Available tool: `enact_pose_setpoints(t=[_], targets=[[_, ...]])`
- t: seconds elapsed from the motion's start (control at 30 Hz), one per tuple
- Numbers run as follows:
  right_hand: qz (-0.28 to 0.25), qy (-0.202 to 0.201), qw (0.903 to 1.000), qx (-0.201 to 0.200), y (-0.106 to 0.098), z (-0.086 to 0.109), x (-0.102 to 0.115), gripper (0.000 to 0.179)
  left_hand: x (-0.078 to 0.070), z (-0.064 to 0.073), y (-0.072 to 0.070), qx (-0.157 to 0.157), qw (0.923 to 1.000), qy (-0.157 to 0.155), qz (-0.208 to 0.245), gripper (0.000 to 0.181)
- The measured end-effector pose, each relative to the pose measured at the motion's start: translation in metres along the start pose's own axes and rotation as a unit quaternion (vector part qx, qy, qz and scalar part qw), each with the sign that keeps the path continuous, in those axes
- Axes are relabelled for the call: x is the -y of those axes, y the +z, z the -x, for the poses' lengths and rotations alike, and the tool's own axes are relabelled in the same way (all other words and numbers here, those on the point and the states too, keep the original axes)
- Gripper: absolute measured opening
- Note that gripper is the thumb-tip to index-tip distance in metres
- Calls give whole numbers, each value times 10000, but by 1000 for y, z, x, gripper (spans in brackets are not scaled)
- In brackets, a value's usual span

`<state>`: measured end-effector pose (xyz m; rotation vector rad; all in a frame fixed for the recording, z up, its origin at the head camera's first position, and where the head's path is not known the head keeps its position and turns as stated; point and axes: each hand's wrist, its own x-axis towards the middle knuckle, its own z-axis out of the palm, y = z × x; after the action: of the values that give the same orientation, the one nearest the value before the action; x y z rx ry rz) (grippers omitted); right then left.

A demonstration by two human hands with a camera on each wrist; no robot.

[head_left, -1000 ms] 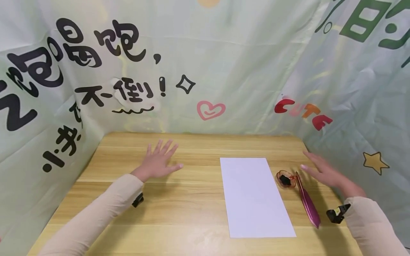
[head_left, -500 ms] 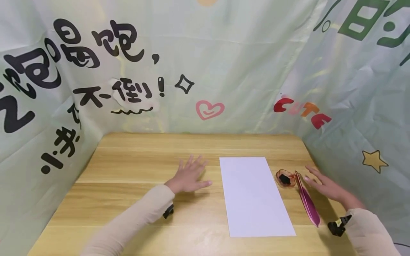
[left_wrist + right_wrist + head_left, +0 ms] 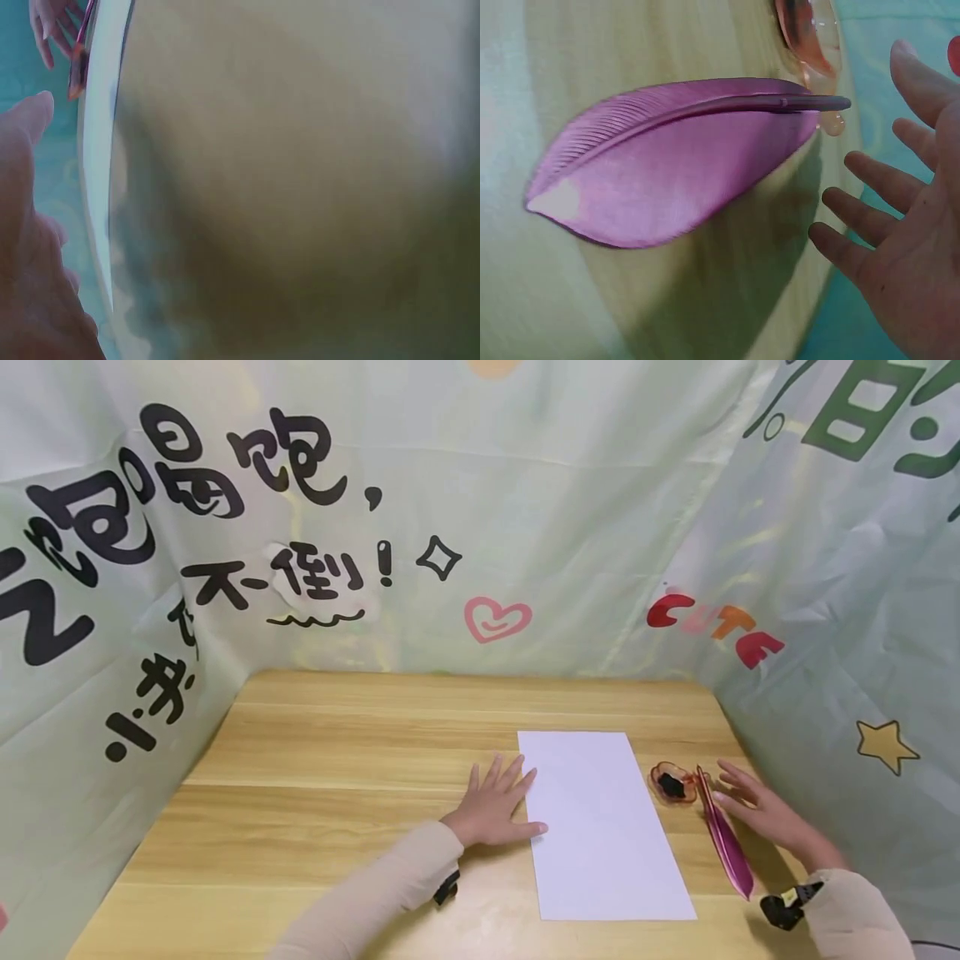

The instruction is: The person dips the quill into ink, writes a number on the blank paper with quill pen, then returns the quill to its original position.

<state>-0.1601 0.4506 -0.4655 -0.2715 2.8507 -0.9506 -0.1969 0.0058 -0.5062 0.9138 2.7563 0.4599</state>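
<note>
My left hand [image 3: 497, 807] is spread flat at the left edge of a white sheet of paper [image 3: 603, 827], thumb and fingertips overlapping that edge in the head view. To the right of the sheet lies a purple feather-shaped pen [image 3: 667, 165], its thin tip pointing to the back. Beside that tip stands a small orange translucent dish [image 3: 660, 795] with something black inside. My right hand [image 3: 768, 814], fingers loosely bent and holding nothing, hovers just right of the pen. In the right wrist view its fingertips are apart from the pen.
Everything lies on a wooden table [image 3: 322, 752]. A pale printed cloth [image 3: 585, 552] hangs along its back and both sides, close to the table edges. A black wrist camera [image 3: 787, 906] sits at the right sleeve cuff.
My left hand has moved right and toward me, from over bare table to the paper's left edge. My right hand has come slightly closer to me, its fingers bending a little. Paper, pen and dish stay put.
</note>
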Motion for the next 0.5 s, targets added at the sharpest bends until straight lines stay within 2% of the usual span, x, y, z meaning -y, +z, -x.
enact_pose_setpoints(t=[0.23,0.4,0.5], targets=[[-269,175,9992,-218,5,2,-7,69,-14,-3,12,176,9997,-128,-80,91],[-434,-279,9970,-572,8,3,-16,63,-19,1,9,329,9990,-215,-207,93],[-711,-649,9932,-654,10,3,-20,59,-21,2,6,447,9983,-269,-252,94]])
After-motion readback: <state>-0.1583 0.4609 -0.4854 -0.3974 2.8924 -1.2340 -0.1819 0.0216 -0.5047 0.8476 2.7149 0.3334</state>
